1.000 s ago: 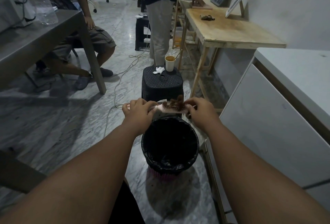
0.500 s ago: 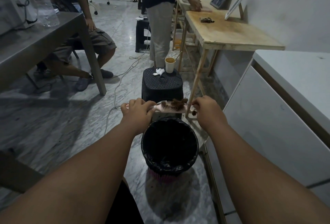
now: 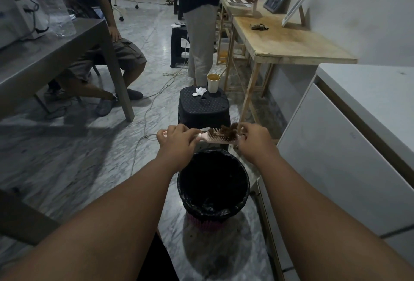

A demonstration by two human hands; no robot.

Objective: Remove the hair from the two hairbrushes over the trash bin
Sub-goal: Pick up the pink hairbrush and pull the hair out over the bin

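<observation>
Marble floor (image 3: pixel 89 157), right hand (image 3: pixel 255 140) back at hair (image 3: pixel 227 132)

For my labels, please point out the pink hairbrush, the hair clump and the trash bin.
pink hairbrush (image 3: pixel 214 140), head view, bristle bed.
hair clump (image 3: pixel 227 131), head view, its middle.
trash bin (image 3: pixel 212 210), head view, near rim.

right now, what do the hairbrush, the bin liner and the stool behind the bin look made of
Hairbrush: likely plastic, pale pink, smooth and moulded.
Bin liner: thin black plastic film, glossy, crinkled where it folds over the rim.
Stool: probably moulded black plastic, matte, with a dotted grid pressed into its top.
</observation>
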